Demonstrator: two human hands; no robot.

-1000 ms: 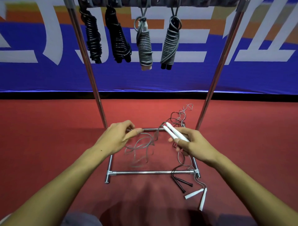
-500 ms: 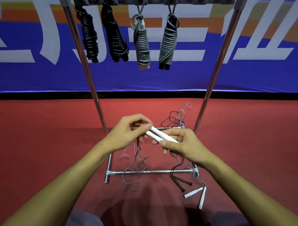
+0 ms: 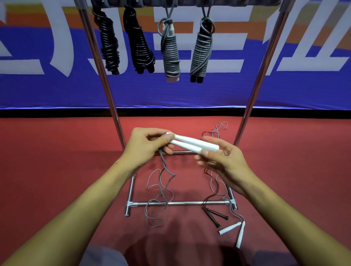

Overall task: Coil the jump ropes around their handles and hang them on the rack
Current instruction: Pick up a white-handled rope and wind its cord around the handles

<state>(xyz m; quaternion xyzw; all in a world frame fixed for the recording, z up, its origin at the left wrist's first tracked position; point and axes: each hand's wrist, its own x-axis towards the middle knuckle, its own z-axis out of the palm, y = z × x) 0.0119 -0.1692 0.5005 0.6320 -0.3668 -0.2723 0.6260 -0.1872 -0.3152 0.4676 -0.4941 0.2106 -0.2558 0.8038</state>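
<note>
Handles (image 3: 193, 145) pinched between both hands.

you've got a red floor (image 3: 57, 170) carrying the rack base (image 3: 180, 203), loose grey cord (image 3: 161, 189), black handles (image 3: 216, 216) and white handles (image 3: 234, 228).

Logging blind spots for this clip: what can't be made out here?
- Head view: rack's top bar is cut by the upper edge, hooks unseen.
- Left hand covers the cord ends of the white handles.
- Loose cords behind the right hand: too thin to trace.
</note>
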